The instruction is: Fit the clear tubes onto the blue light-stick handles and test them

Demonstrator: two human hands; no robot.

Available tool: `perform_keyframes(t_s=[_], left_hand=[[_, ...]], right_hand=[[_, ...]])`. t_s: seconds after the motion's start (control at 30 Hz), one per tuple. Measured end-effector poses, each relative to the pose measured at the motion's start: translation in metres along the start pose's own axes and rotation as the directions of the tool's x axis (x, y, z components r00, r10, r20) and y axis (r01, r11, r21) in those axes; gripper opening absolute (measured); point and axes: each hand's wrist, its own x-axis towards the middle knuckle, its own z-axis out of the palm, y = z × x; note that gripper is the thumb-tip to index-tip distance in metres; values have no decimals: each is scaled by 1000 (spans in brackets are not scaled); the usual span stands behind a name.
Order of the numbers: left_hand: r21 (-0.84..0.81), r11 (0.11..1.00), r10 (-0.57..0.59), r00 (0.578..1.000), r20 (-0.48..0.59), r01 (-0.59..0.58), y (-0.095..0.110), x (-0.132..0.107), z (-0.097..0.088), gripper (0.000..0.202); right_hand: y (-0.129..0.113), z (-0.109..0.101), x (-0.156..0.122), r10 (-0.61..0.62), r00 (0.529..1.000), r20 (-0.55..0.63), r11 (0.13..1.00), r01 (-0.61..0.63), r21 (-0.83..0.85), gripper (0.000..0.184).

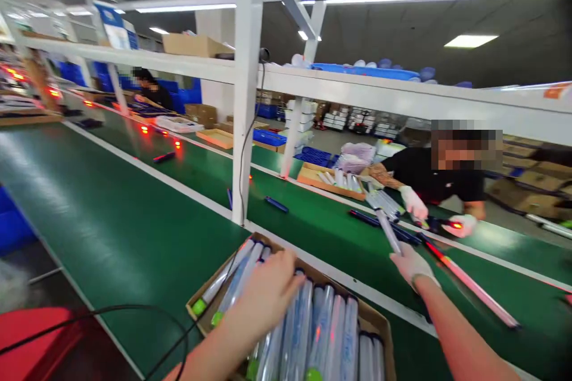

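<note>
The left hand (263,293), bare and open, lies with spread fingers across clear plastic-sleeved tubes with green end caps (308,333), packed side by side in a brown cardboard box (357,305) on the near side of a green conveyor belt (111,202). A flat, spread palm like this looks a sound way to keep the row steady. The white-gloved right hand (413,266), to the right of the box, seems closed around a clear tube (388,231) angling toward the far side of the belt, though the glove partly hides the grip. A long pink-glowing tube (469,286) lies on the belt just to its right. On the far side, a co-worker's white-gloved hands (413,202) work near a shallow cardboard tray of tubes (330,186).
</note>
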Motion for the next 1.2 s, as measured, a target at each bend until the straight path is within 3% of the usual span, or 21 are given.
perform_keyframes(t_s=[0.1,0.2,0.33,0.4,0.47,0.57,0.7,0.8,0.87,0.9,0.93,0.97,1.0,1.03,1.07,1.1,1.13,1.2], left_hand=[[274,945,-192,981,26,178,-32,7,-3,31],[415,878,-290,955,64,239,-37,8,11,34],[468,857,-291,952,93,216,-29,11,36,44],[442,864,-311,945,96,239,-26,11,44,45],[397,885,-297,952,79,244,-22,9,46,35],[341,924,-231,963,138,173,-14,3,41,31],[314,946,-175,935,307,73,-9,-7,38,30],[276,960,-141,946,293,57,-18,-13,42,33],[95,993,-84,972,220,64,-26,-11,40,33],[-72,995,-59,986,156,71,-28,-7,37,30],[-285,955,-59,996,65,75,-26,0,33,27],[-518,853,-97,995,-34,66,-22,10,29,25],[-732,680,-179,978,-108,44,-13,20,24,26],[-894,448,-293,945,-142,4,-2,32,20,28],[-978,205,-388,915,-109,-30,10,43,18,26],[-999,-24,-477,879,-9,-23,24,52,17,24],[-982,-190,-510,853,111,14,37,60,18,28],[-937,-338,-502,824,262,92,60,69,25,38]], right_hand=[[-27,9,16,-14,996,86,997,20,-72,29],[-106,47,32,-211,965,153,974,221,-54,36],[-226,102,47,-486,840,242,870,491,42,44],[-264,120,52,-520,807,279,849,524,69,45],[-281,128,54,-500,806,317,860,504,74,45],[-270,124,54,-430,819,379,897,434,81,41],[-211,86,35,-333,851,406,943,286,173,35],[-148,42,-10,-293,868,402,924,149,351,31],[-110,12,-58,-304,862,406,862,68,502,29],[-94,-2,-86,-321,857,403,817,36,575,32],[-81,-15,-115,-342,852,397,768,11,640,35],[-72,-26,-145,-363,847,388,721,-9,693,37],[-65,-35,-174,-383,844,376,679,-19,734,34],[-60,-42,-203,-402,840,365,637,-29,770,28],[-57,-46,-229,-416,838,354,590,-48,806,25],[-55,-48,-254,-420,836,352,535,-85,841,28],[-53,-47,-275,-415,837,356,467,-140,873,34],[-49,-40,-309,-372,846,383,303,-279,911,43]])
